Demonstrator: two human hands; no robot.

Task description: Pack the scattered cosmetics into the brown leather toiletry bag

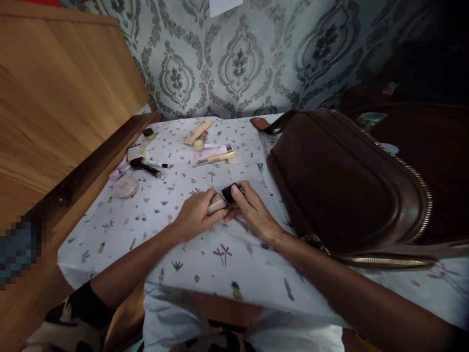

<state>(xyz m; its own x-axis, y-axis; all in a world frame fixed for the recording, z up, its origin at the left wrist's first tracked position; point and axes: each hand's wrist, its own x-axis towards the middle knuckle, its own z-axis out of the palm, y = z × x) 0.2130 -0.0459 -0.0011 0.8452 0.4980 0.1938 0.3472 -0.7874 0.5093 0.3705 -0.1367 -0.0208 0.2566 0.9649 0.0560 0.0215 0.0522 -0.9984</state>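
A small bottle of beige liquid foundation (217, 203) with a black cap (230, 193) lies tilted between my hands, above the patterned tablecloth. My left hand (194, 213) is closed around the bottle's beige body. At the cap end, my right hand (252, 210) has its thumb and fingers closed on the black cap. Whether the cap is tight on the bottle or loose, I cannot tell. Beyond my hands lie a pink tube (211, 153), a yellow tube (222, 157), a small yellow-lidded jar (198, 145) and a peach tube (200, 131).
A large brown bag (340, 181) with a gold zip fills the right side. To the left are a black-handled brush (148, 169), a round pink compact (125, 187), a glittery square case (136, 152) and a dark-lidded jar (149, 133). A wooden panel (69, 73) borders the table's left.
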